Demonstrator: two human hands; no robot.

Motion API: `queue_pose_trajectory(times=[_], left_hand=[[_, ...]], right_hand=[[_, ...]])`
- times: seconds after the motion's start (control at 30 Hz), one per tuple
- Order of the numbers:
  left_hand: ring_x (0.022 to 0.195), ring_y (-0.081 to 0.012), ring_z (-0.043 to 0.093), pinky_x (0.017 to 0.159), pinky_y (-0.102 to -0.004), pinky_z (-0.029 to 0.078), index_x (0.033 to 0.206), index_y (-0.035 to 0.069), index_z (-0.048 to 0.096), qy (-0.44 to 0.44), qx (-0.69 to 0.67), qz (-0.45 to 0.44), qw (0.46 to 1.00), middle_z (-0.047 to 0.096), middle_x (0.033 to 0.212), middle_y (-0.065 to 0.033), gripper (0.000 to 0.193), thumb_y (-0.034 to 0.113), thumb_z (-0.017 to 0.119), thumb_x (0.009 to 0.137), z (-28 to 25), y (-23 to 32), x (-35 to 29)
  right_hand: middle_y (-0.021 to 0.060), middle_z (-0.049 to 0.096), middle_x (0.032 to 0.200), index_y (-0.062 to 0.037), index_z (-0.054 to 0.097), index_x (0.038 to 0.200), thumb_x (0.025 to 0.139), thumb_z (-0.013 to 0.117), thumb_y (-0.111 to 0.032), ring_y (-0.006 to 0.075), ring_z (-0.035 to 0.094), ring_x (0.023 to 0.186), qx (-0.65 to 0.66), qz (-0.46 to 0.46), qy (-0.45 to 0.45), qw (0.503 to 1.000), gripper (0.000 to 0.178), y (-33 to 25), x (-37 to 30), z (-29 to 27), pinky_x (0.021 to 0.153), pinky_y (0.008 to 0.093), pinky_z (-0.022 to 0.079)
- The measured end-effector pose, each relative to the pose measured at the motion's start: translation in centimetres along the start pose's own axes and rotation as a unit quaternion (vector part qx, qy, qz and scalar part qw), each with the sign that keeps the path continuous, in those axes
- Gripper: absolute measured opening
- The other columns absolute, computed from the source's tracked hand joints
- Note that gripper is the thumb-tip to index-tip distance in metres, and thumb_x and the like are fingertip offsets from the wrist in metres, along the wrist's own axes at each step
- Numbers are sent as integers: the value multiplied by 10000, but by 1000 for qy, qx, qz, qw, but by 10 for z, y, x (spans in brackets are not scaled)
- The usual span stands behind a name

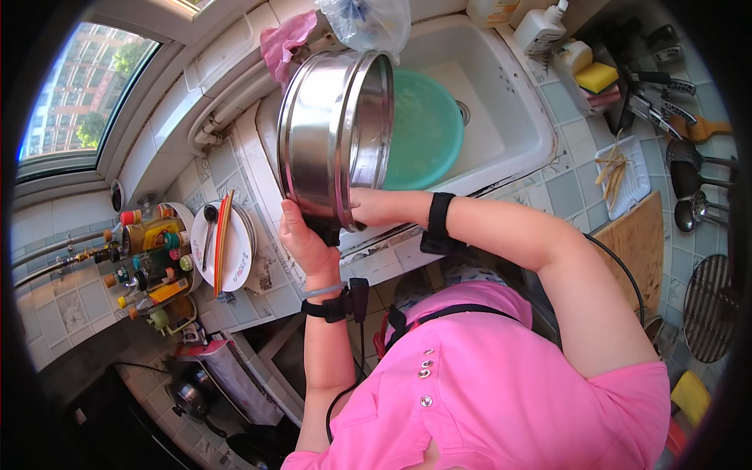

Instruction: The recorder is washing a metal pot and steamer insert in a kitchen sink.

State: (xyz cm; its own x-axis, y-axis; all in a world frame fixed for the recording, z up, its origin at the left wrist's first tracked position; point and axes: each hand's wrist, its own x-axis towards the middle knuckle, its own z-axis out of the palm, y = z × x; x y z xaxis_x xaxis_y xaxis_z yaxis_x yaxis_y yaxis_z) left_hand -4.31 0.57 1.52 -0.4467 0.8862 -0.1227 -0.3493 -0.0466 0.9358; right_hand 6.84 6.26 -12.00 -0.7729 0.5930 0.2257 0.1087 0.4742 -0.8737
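Kitchen corner with a window (82, 98) at left, white sink (513, 129) set into a tiled table (565, 125), green basin (431, 133) inside it, stacked plates (237, 262) off to the left. Steel pot (317, 117) tipped on its side at the sink's left end, mouth facing the basin. Left hand (307, 241) holds its near wall, thumb up; right hand (366, 207) reaches across to the mouth, fingers hidden, grip cannot be told.
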Motion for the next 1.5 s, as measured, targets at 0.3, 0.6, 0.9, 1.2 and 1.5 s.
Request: queue_pose_trajectory(times=[0.3, 0.6, 0.9, 1.2, 1.5], left_hand=[[696, -95, 558, 655, -243, 450, 837, 55, 603, 68, -11, -24, 997, 604, 775, 1, 394, 411, 496, 968, 12, 21, -11], [794, -90, 602, 737, -246, 487, 980, 75, 620, -15, 20, -42, 999, 631, 893, 16, 324, 364, 473, 986, -1, 41, 11], [1069, -159, 576, 942, -286, 441, 1256, -55, 516, -188, 22, -99, 977, 608, 1172, -110, 430, 280, 378, 1025, 11, 58, 47], [1232, -205, 414, 1047, -340, 318, 1426, 10, 249, -193, 199, -23, 961, 419, 1356, -128, 781, 282, 696, 846, -25, 1, 34], [1157, -289, 440, 993, -382, 364, 1441, 31, 209, -101, 411, 142, 895, 424, 1255, -167, 966, 100, 760, 651, -16, -9, 34]], right_hand=[[119, 574, 1147, -56, 637, 1033, 845, 489, -136, 303, 515, 1108, -387, 58, 22, 920, 252, 12, -23, -79, 915, 397, 416], [206, 444, 1342, -6, 498, 1247, 756, 582, -153, 358, 402, 1264, -260, 54, -110, 958, 520, -40, -31, -36, 1021, 443, 330], [83, 557, 877, -44, 594, 915, 792, 613, -178, 262, 549, 829, -362, -21, 32, 931, 183, -60, -33, -15, 721, 386, 438], [173, 572, 866, 18, 597, 836, 826, 613, -186, 360, 557, 834, -191, 86, 91, 974, 204, -88, -9, -23, 711, 443, 452], [206, 574, 1084, -41, 616, 1030, 811, 535, -63, 371, 525, 1070, -102, 171, -124, 972, 234, -59, -1, -31, 864, 452, 445]])
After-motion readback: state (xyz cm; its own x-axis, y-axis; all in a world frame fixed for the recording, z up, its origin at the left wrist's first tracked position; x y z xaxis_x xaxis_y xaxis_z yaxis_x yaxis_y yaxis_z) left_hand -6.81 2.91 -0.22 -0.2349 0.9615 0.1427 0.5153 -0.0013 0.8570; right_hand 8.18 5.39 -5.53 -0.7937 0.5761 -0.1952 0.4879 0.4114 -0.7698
